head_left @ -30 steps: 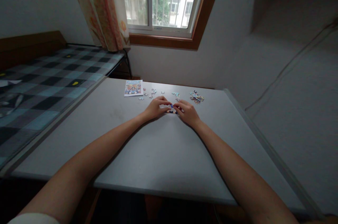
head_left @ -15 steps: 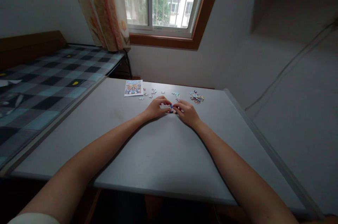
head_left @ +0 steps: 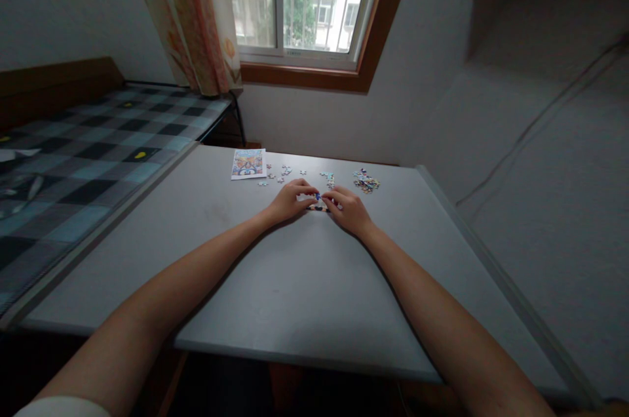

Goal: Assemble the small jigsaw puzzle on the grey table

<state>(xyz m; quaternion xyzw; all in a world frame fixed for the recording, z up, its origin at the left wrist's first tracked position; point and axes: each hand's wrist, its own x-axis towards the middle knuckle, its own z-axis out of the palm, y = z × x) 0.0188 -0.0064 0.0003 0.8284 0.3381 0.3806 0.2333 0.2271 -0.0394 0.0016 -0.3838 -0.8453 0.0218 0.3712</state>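
My left hand (head_left: 293,198) and my right hand (head_left: 348,209) meet over the middle of the white table (head_left: 304,286). Between their fingertips is a small blue jigsaw piece (head_left: 318,197), and the fingers of both hands are closed around it. Just below, a joined strip of puzzle pieces (head_left: 318,208) lies on the table, its ends partly hidden by my hands. Beyond my fingers sits a small joined group of light-coloured pieces (head_left: 330,178).
A printed picture sheet (head_left: 248,164) lies at the back left, with several loose pieces (head_left: 286,170) beside it. To the right is a pile of pieces (head_left: 366,181). A checked bed (head_left: 98,141) adjoins the table's left edge; a wall stands at the right.
The blue piece has shifted very slightly left between my fingers, and a bit more of the strip below shows. Both arms stay almost in the same place.
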